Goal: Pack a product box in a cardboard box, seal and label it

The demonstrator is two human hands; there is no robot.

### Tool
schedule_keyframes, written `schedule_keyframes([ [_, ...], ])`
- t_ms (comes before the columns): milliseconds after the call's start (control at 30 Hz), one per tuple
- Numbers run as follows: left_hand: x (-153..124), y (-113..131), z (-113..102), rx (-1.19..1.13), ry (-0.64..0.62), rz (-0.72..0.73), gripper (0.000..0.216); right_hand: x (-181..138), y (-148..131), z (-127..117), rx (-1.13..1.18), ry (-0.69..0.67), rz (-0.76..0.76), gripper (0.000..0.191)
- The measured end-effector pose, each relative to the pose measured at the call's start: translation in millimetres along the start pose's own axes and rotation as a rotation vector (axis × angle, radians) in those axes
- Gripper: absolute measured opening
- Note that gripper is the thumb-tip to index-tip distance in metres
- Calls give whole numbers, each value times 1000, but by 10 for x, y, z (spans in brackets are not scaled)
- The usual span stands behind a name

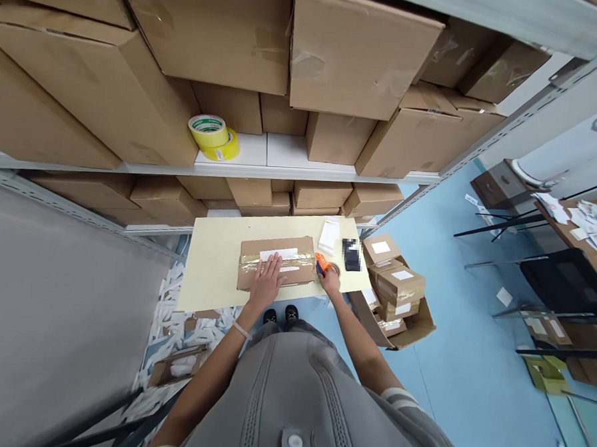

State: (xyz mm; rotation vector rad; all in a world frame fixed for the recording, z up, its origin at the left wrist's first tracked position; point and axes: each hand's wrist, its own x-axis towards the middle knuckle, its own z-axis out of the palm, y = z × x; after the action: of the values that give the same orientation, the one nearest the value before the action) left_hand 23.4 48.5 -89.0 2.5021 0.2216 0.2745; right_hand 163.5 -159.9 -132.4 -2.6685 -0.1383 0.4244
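Note:
A taped cardboard box lies on a pale yellow tabletop, with a white label on its upper face. My left hand rests on the box with its fingers stretched out, touching the clear tape and the label's edge. Just right of the box, my right hand is closed around an orange and blue tape dispenser, close to the box's right end. Behind that hand are a stack of white slips and a dark, partly pixelated object.
Shelves full of cardboard boxes rise behind the table, with yellow tape rolls on one. An open carton of labelled parcels stands at the right. White packets cover the floor at left. A black chair stands farther right.

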Motion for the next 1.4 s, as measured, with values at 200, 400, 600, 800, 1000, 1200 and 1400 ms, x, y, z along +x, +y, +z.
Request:
schedule_keyframes([
  [200, -2, 25, -28, -7, -4, -13, 63, 22, 12, 153, -16, -39, 38, 28],
  [400, 2, 18, -13, 2, 10, -6, 62, 42, 203, -267, 158, 30, -51, 44],
  [600, 13, 2, 6, 2, -5, -7, 63, 209, -196, -971, 757, 53, -265, 55],
  [800, 11, 5, 14, -34, 3, -7, 61, 401, -1037, -1003, 626, 4, -150, 66],
  [1000, 28, 14, 18, -152, 46, -31, 56, 418, -1204, -769, 362, 16, -268, 63],
  [1200, 137, 33, -107, -594, 169, -316, 43, 436, -1168, -737, 249, 25, -325, 62],
  [1400, 349, 151, -222, -1198, 175, -499, 39, 421, -1164, -718, 196, 53, -343, 60],
])
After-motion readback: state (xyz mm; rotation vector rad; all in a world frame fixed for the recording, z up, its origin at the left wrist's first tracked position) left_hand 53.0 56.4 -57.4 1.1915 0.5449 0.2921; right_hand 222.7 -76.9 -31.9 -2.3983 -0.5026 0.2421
